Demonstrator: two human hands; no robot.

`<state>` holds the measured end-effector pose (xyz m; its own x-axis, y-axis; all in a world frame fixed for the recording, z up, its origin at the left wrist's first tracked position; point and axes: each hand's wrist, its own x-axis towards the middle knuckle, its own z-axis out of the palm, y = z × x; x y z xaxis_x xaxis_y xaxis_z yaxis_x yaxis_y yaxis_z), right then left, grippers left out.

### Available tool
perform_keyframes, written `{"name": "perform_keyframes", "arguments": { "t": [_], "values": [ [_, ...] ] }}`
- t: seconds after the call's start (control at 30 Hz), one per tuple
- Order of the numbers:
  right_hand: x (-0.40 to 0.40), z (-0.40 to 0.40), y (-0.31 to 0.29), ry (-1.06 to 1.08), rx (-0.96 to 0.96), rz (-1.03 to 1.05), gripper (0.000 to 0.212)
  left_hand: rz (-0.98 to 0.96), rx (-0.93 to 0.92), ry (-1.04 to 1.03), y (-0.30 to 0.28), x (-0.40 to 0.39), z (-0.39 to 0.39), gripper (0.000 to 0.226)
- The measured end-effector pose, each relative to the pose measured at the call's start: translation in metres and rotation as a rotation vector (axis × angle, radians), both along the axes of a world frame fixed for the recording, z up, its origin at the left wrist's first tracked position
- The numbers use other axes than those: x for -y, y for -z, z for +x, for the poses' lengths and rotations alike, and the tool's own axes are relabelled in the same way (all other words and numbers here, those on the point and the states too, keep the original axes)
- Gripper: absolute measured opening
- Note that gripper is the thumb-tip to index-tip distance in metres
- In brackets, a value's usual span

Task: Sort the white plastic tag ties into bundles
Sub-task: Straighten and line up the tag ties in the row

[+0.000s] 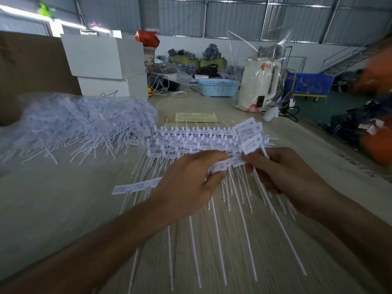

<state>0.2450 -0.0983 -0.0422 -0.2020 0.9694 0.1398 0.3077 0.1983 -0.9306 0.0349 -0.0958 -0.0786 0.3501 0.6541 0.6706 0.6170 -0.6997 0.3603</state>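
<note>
While both hands work at the frame's centre, the left hand (186, 185) pinches a strip of joined tag heads (224, 164) between thumb and curled fingers, and the right hand (282, 172), at 3 o'clock from it, grips the strip's other end together with several loose tag ties (251, 134) that fan upward. Their long tails (244, 230) hang toward 6 o'clock over the wooden table (63, 209). Just beyond the hands, toward 12 o'clock, lies a stack of tie strips (191, 139) not yet separated; at 10 o'clock sits a large loose heap of ties (84, 122), partly under clear plastic.

Risk: the tails splay and overlap, so they may snag on the stack below and drag strips out of line; the fanned ties in the right hand are held by few fingers and could slip, mixing with unsorted stock.

Farther off, a yellow paper slip (196, 117) carries print too small to read, as do the tag faces. Behind stand white boxes (106, 66), a blue basket (218, 87) and a bagged white kettle (258, 83); its logo is illegible.
</note>
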Motion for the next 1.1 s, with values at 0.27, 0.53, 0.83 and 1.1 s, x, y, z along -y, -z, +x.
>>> {"name": "perform_keyframes", "arguments": {
  "t": [0.27,0.53,0.83,1.1],
  "values": [
    [0.003,0.004,-0.005,-0.062,0.287,0.343,0.044,0.034,-0.038,0.012,0.002,0.002,-0.003,0.027],
    [0.010,0.008,-0.009,-0.139,0.507,0.531,0.033,-0.002,-0.063,0.067,0.004,0.001,-0.001,0.023],
    [0.000,0.014,-0.004,-0.098,0.444,0.478,0.041,0.000,0.018,0.064,-0.003,-0.001,-0.001,0.016],
    [-0.007,0.023,-0.004,-0.106,0.380,0.395,0.042,-0.057,0.026,0.041,-0.003,0.001,0.000,0.015]
  ]
}}
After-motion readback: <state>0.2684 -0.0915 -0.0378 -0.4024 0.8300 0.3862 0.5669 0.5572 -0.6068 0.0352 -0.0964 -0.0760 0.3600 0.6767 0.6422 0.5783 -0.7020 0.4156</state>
